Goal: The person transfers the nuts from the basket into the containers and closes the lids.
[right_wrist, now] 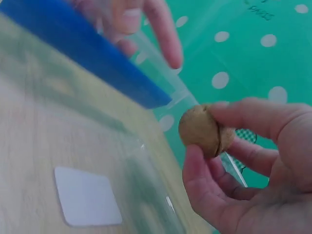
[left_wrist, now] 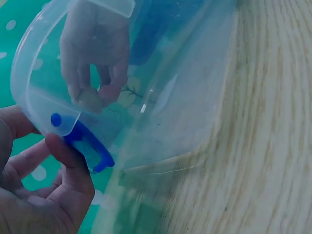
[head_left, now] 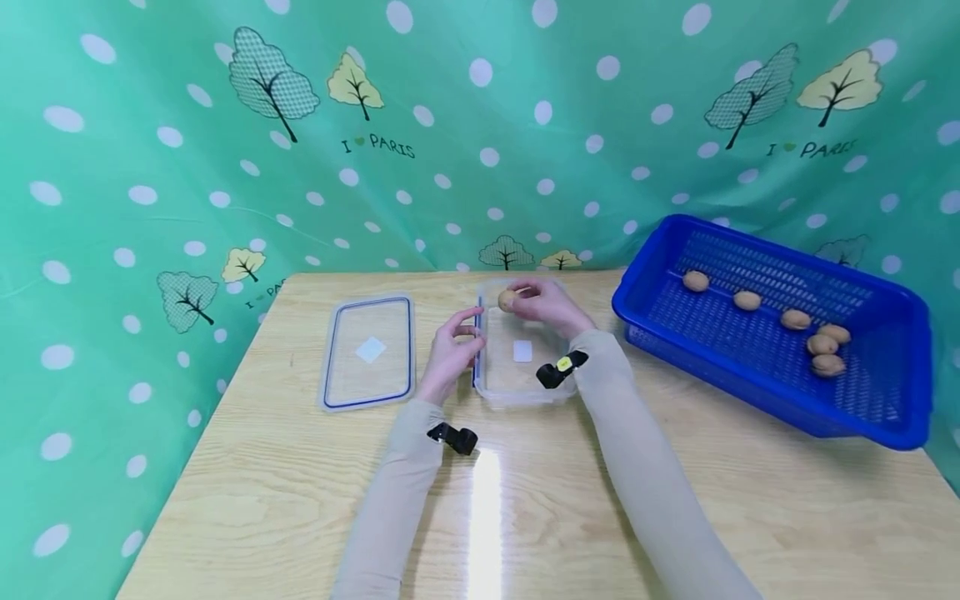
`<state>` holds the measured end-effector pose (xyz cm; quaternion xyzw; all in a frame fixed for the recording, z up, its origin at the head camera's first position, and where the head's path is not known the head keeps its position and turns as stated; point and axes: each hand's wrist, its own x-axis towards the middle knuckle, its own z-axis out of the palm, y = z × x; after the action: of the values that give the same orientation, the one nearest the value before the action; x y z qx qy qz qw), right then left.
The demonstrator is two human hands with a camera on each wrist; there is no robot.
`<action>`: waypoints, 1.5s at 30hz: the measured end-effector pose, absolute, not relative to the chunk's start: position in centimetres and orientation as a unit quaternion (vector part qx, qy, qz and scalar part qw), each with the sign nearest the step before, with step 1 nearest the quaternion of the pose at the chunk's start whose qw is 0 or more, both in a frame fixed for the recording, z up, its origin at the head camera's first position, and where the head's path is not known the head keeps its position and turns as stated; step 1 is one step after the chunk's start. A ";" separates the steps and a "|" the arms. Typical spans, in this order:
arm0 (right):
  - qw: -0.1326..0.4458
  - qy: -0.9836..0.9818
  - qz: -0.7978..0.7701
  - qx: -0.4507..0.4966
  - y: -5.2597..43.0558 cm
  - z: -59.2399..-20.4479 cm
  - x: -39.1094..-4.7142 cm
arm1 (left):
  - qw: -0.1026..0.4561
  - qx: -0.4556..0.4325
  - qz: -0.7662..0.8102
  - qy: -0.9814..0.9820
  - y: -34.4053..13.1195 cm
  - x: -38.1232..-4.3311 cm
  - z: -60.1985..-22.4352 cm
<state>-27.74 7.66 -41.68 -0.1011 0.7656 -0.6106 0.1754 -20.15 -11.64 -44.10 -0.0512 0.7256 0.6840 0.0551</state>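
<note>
A walnut (right_wrist: 201,130) is pinched between the thumb and fingers of my right hand (head_left: 546,305). That hand is over the far end of a clear plastic container (head_left: 498,385), and the walnut (head_left: 507,300) is near the far left corner. My left hand (head_left: 452,354) holds the container's left rim, its thumb and fingers at the wall beside a blue clip (left_wrist: 90,144) in the left wrist view. Through the clear wall there, the right hand (left_wrist: 95,48) shows with the walnut. A white square label (right_wrist: 88,196) shows at the container's bottom.
Left of the container lies a clear lid (head_left: 345,367) with a blue seal and a pale label. A blue plastic basket (head_left: 720,358) stands on the right, with several walnuts (head_left: 796,319) in it. Behind the wooden table (head_left: 300,500) hangs a green dotted curtain (head_left: 450,125).
</note>
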 end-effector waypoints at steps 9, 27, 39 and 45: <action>0.149 0.776 -0.600 -0.121 7.4 -41.6 -27.8 | 0.014 -0.040 0.661 0.749 -11.4 -19.8 -43.8; 0.181 0.697 -0.687 -0.096 8.9 -40.3 -26.7 | 0.008 -0.052 0.677 0.734 -10.9 -20.1 -44.1; 0.170 0.738 -0.643 -0.115 11.4 -38.6 -24.5 | 0.009 -0.049 0.691 0.721 -11.2 -19.9 -44.9; 0.148 0.748 -0.635 -0.126 13.4 -37.6 -23.8 | 0.003 -0.049 0.692 0.720 -11.1 -20.0 -44.8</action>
<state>-23.83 13.42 -37.55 -0.1260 0.7479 -0.6347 0.1482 -20.00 -11.10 -44.79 -0.0492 0.7199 0.6924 0.0025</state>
